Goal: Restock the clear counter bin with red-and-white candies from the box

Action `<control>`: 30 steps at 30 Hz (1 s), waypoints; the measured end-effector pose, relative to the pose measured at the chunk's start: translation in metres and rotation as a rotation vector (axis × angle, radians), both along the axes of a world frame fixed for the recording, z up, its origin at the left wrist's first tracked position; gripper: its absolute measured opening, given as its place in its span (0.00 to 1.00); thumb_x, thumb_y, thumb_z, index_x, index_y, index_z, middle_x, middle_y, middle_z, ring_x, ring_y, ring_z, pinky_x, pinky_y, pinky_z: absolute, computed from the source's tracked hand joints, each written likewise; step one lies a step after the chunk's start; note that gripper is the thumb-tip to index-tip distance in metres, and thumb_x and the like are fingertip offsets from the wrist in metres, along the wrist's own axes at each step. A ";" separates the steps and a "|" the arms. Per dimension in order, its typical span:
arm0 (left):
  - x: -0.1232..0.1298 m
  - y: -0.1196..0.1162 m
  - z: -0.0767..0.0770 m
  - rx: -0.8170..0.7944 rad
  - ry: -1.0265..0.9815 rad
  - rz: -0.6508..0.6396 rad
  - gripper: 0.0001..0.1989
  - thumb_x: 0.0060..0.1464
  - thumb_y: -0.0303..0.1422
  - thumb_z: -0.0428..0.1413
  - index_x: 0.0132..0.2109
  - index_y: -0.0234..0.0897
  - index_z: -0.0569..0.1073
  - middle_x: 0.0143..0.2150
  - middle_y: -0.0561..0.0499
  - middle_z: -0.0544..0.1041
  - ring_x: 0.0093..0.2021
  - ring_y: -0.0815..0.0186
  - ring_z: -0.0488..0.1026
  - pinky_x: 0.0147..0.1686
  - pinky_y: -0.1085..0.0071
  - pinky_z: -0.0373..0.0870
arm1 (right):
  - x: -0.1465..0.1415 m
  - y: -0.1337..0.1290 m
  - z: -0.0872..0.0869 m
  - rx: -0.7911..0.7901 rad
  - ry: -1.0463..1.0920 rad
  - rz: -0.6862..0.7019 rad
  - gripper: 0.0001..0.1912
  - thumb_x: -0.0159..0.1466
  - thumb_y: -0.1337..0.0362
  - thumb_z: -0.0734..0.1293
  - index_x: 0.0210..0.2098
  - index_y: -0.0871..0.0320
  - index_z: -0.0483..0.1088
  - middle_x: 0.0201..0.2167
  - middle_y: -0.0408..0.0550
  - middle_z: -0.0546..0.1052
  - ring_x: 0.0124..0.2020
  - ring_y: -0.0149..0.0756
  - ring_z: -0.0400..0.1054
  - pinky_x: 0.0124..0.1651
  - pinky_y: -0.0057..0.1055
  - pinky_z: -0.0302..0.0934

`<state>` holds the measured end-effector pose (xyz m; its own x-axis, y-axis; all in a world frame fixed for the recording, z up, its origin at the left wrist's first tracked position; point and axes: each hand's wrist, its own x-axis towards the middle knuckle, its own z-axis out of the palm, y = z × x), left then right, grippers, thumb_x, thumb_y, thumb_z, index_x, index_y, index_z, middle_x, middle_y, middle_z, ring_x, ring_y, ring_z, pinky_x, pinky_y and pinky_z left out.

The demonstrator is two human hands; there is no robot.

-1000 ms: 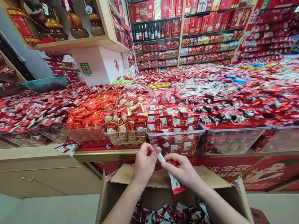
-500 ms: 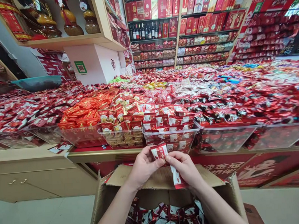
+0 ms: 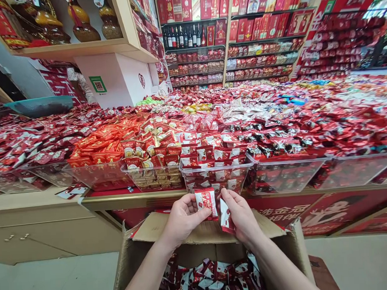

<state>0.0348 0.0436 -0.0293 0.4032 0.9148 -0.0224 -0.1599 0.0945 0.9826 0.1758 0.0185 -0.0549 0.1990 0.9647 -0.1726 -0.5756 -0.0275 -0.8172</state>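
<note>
My left hand [image 3: 185, 217] pinches a red and white candy packet [image 3: 205, 202], its printed face turned up. Just to the right, my right hand [image 3: 240, 211] grips another red and white packet [image 3: 226, 216], which hangs slanting down from the fingers. A small gap separates the two packets. Both hands are above the far flap of an open cardboard box [image 3: 146, 229]. Inside that box lies a loose pile of similar packets [image 3: 210, 275]. Behind my hands, a clear bin [image 3: 217, 172] holds rows of red and white packets.
More clear bins of wrapped candy line the counter, including durian packets [image 3: 151, 153] and orange-red packets [image 3: 98, 145]. The counter's gold edge [image 3: 164, 199] runs behind the box. A brown object [image 3: 323, 274] stands on the floor at right.
The two hands have moved slightly apart. The left packet now lies flatter and clear of my right fingers, and the right packet is raised a little. The view has shifted slightly.
</note>
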 end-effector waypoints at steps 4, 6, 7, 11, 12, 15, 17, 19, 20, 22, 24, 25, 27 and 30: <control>0.001 -0.002 0.000 -0.008 0.011 -0.007 0.15 0.38 0.28 0.64 0.36 0.33 0.72 0.33 0.51 0.78 0.33 0.68 0.73 0.36 0.74 0.71 | 0.000 -0.002 0.000 0.001 0.038 0.015 0.15 0.51 0.53 0.69 0.22 0.58 0.65 0.15 0.36 0.67 0.16 0.25 0.58 0.20 0.23 0.53; 0.002 -0.002 0.001 -0.007 0.020 0.000 0.15 0.37 0.28 0.64 0.37 0.33 0.72 0.33 0.51 0.78 0.34 0.67 0.73 0.37 0.73 0.71 | 0.000 -0.001 0.000 -0.006 0.048 -0.001 0.15 0.51 0.53 0.69 0.23 0.58 0.65 0.15 0.37 0.67 0.16 0.25 0.58 0.20 0.23 0.53; 0.002 -0.003 0.001 -0.006 0.025 0.002 0.16 0.37 0.28 0.64 0.37 0.33 0.72 0.33 0.51 0.78 0.34 0.67 0.73 0.37 0.72 0.71 | 0.000 -0.001 0.000 -0.009 0.052 -0.012 0.15 0.51 0.53 0.69 0.23 0.58 0.65 0.15 0.36 0.67 0.16 0.25 0.57 0.20 0.23 0.52; 0.002 -0.003 0.001 -0.001 0.030 -0.041 0.15 0.39 0.29 0.63 0.38 0.33 0.71 0.35 0.50 0.78 0.37 0.65 0.73 0.40 0.70 0.69 | 0.000 0.002 -0.003 0.025 0.035 -0.042 0.15 0.52 0.52 0.67 0.26 0.58 0.64 0.14 0.35 0.64 0.16 0.25 0.56 0.20 0.23 0.51; 0.002 -0.004 0.001 -0.005 0.034 -0.062 0.16 0.40 0.29 0.62 0.39 0.34 0.70 0.36 0.49 0.77 0.37 0.65 0.73 0.39 0.70 0.70 | 0.000 0.002 -0.005 0.040 0.015 -0.060 0.15 0.52 0.52 0.67 0.26 0.58 0.64 0.15 0.35 0.64 0.16 0.25 0.56 0.20 0.23 0.51; 0.003 -0.005 0.001 -0.020 0.077 -0.143 0.17 0.45 0.32 0.59 0.43 0.35 0.66 0.37 0.49 0.75 0.35 0.65 0.72 0.29 0.72 0.71 | 0.000 0.003 -0.009 0.076 -0.117 -0.120 0.16 0.54 0.51 0.65 0.25 0.57 0.62 0.16 0.35 0.64 0.18 0.26 0.55 0.21 0.23 0.51; 0.004 -0.006 0.001 -0.023 0.098 -0.191 0.17 0.47 0.33 0.57 0.44 0.36 0.63 0.37 0.49 0.74 0.32 0.66 0.71 0.23 0.74 0.70 | 0.000 0.004 -0.012 0.093 -0.217 -0.127 0.16 0.56 0.51 0.63 0.25 0.57 0.60 0.17 0.35 0.63 0.18 0.26 0.54 0.21 0.23 0.51; 0.005 -0.007 0.001 -0.018 0.093 -0.209 0.18 0.46 0.31 0.59 0.44 0.36 0.62 0.36 0.51 0.73 0.31 0.69 0.70 0.23 0.76 0.70 | 0.000 0.004 -0.013 0.107 -0.285 -0.116 0.16 0.57 0.51 0.61 0.25 0.57 0.60 0.18 0.36 0.62 0.19 0.26 0.53 0.21 0.23 0.50; 0.006 -0.008 0.001 -0.017 0.090 -0.207 0.19 0.45 0.29 0.59 0.44 0.37 0.62 0.36 0.52 0.72 0.31 0.70 0.69 0.24 0.76 0.70 | 0.000 0.004 -0.013 0.115 -0.305 -0.108 0.16 0.58 0.51 0.61 0.25 0.57 0.60 0.18 0.36 0.61 0.19 0.26 0.52 0.21 0.23 0.50; 0.006 -0.009 0.001 -0.016 0.099 -0.185 0.21 0.43 0.26 0.60 0.44 0.38 0.61 0.36 0.53 0.71 0.32 0.70 0.69 0.24 0.77 0.70 | -0.001 0.003 -0.012 0.131 -0.319 -0.098 0.16 0.58 0.51 0.61 0.25 0.58 0.60 0.18 0.36 0.61 0.20 0.26 0.52 0.22 0.22 0.50; 0.006 -0.009 0.000 -0.018 0.111 -0.143 0.20 0.44 0.25 0.59 0.44 0.37 0.61 0.37 0.52 0.72 0.32 0.70 0.69 0.24 0.77 0.71 | -0.001 0.002 -0.009 0.144 -0.301 -0.084 0.15 0.58 0.52 0.62 0.25 0.58 0.61 0.19 0.36 0.61 0.20 0.25 0.52 0.22 0.22 0.50; 0.006 -0.009 0.000 -0.020 0.112 -0.125 0.20 0.44 0.25 0.59 0.44 0.37 0.60 0.37 0.52 0.72 0.33 0.69 0.69 0.24 0.77 0.71 | 0.000 0.000 -0.007 0.149 -0.281 -0.079 0.15 0.57 0.52 0.62 0.26 0.58 0.61 0.19 0.36 0.61 0.20 0.25 0.53 0.23 0.22 0.50; 0.004 -0.009 -0.001 -0.007 0.096 -0.092 0.20 0.44 0.25 0.59 0.43 0.36 0.60 0.36 0.51 0.72 0.32 0.69 0.70 0.24 0.77 0.72 | 0.000 -0.002 -0.005 0.153 -0.226 -0.070 0.15 0.56 0.52 0.63 0.27 0.59 0.64 0.20 0.37 0.63 0.21 0.25 0.54 0.23 0.22 0.51; 0.003 -0.008 -0.003 0.033 0.063 -0.046 0.20 0.44 0.25 0.59 0.44 0.36 0.60 0.36 0.53 0.73 0.31 0.70 0.70 0.24 0.77 0.72 | 0.001 -0.004 -0.004 0.160 -0.136 -0.045 0.15 0.55 0.52 0.64 0.28 0.59 0.65 0.21 0.38 0.65 0.20 0.25 0.56 0.23 0.22 0.52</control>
<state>0.0378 0.0356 -0.0320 0.4439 0.8959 -0.0190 -0.0936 0.0674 0.9933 0.1771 0.0144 -0.0589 0.2531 0.9673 0.0131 -0.4576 0.1317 -0.8794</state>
